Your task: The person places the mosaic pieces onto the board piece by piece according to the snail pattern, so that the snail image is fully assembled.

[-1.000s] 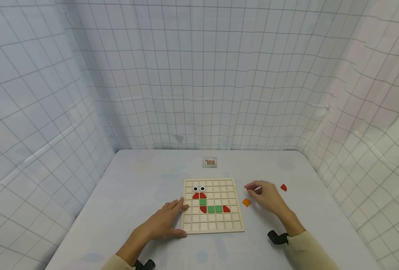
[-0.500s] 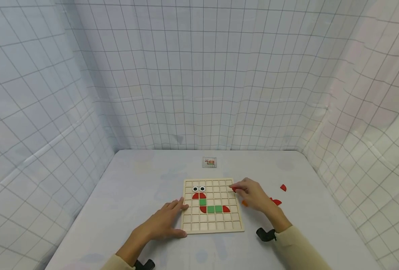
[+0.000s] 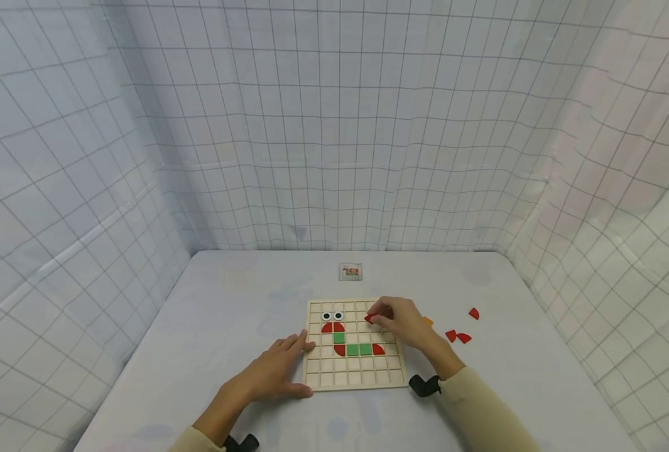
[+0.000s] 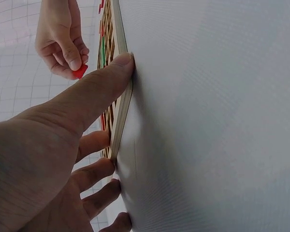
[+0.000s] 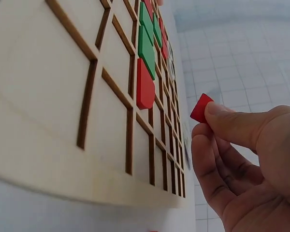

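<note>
A red quarter-circle tile (image 5: 201,108) is pinched between the thumb and index finger of my right hand (image 3: 400,319), over the upper right of the wooden grid board (image 3: 327,379). Against the board's left edge rests my left hand (image 3: 273,371), its fingers spread and its thumb (image 4: 117,65) at the near corner. On the board lie two round eye tiles (image 3: 338,316), red quarter-circle tiles (image 3: 340,349) and green square tiles (image 3: 353,349). In the right wrist view the held tile is apart from the grid.
Loose red quarter-circle tiles (image 3: 463,338) lie on the white table (image 3: 227,301), right of the board. An orange tile (image 3: 428,321) is partly hidden behind my right hand. A small picture card (image 3: 350,271) lies beyond the board. Gridded white curtains (image 3: 317,125) surround the table.
My right hand has moved left from beside the board to over it, carrying the red tile. Red tiles on the right have come into view from behind the arm. My left hand stays put.
</note>
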`<state>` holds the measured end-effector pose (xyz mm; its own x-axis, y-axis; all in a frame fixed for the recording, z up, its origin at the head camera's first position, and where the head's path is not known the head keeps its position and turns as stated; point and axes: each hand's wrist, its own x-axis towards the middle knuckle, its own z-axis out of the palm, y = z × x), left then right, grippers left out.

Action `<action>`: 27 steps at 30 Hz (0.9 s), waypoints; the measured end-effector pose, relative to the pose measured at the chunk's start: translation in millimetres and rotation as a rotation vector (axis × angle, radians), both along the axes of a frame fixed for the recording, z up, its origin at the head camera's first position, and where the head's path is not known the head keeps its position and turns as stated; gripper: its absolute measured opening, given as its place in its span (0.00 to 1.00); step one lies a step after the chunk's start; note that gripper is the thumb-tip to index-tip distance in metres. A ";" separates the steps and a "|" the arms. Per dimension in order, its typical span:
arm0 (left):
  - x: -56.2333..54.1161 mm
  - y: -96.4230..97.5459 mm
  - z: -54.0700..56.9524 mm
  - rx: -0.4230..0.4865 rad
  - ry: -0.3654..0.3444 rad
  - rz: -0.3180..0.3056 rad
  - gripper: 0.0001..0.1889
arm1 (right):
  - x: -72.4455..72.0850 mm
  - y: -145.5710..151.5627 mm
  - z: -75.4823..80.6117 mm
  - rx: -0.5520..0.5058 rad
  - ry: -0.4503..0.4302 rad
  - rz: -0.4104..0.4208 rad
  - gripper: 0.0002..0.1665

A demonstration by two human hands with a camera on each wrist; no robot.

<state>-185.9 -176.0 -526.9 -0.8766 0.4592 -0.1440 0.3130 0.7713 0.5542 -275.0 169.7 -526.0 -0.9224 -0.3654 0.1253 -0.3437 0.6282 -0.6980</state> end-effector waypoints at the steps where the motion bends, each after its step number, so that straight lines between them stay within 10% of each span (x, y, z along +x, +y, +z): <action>1: 0.1 0.0 0.3 0.000 0.000 0.000 0.56 | -1.1 -2.6 -0.3 0.001 0.006 0.010 0.03; 27: 0.1 0.5 0.4 0.010 -0.020 0.007 0.56 | -15.8 -43.6 -10.2 0.127 -0.007 0.075 0.06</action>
